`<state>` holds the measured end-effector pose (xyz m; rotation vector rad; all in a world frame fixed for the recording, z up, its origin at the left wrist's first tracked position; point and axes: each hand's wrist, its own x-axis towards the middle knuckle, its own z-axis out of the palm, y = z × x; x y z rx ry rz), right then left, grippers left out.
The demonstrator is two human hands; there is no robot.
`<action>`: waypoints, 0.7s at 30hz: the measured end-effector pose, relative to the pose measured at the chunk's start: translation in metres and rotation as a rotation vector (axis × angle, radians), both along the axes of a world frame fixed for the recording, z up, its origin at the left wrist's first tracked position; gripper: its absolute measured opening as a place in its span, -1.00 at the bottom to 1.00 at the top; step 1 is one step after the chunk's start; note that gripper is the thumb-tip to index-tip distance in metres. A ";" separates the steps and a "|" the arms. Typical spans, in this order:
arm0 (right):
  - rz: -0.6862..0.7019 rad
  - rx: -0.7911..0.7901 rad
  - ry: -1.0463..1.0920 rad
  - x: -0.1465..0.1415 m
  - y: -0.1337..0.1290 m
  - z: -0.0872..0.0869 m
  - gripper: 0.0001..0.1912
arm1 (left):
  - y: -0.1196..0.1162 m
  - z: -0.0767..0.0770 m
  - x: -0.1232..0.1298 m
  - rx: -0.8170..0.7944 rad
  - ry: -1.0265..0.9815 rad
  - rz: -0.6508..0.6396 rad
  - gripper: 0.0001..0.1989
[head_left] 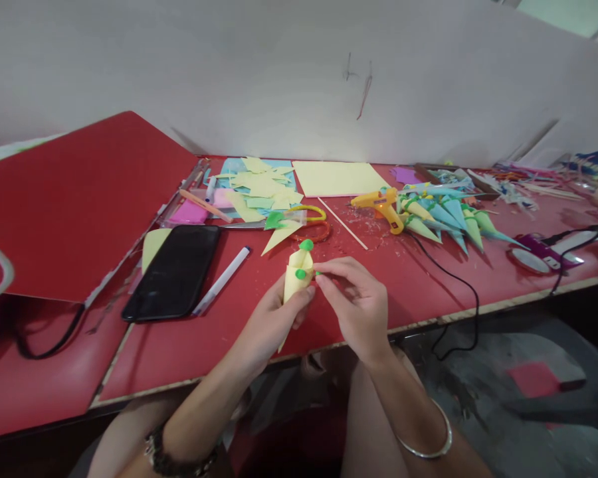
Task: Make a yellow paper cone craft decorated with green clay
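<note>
On the red worktop (418, 292), left of its middle, black phone (173, 272): I see it lying flat toward the front edge, a white marker (222, 280) near its right side.
Left hand (274, 311): I have these fingers curled around the cone, thumb across its front, close to the front edge.
Yellow paper cone (292, 289): upright with a slight lean, mouth up, tip pointing down and leftward to the front edge; one green blob (300, 274) sits on its front, another (306, 245) on its peak.
Small green piece (317, 273): just right of the cone's mouth; I cannot tell whether they touch.
Right hand (363, 309): thumb and forefinger narrowed on that piece, so the mouth lies immediately left of these fingertips.
Yellow glue gun (389, 211): toward the back edge, nozzle pointing left.
Cone pile (458, 214): just beside the gun, farther right.
</note>
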<state>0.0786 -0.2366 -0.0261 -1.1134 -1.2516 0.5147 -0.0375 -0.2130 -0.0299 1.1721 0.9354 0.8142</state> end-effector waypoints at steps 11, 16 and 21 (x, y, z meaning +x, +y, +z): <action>0.004 0.043 -0.042 -0.002 0.000 -0.002 -0.88 | -0.001 0.003 0.001 0.006 0.009 0.014 -0.84; -0.001 0.036 -0.061 -0.003 0.000 -0.003 -0.84 | -0.001 0.004 0.001 0.001 0.007 0.021 -0.87; 0.004 0.038 -0.053 -0.003 0.001 -0.005 -0.82 | -0.001 0.005 0.001 -0.011 -0.015 0.022 -0.87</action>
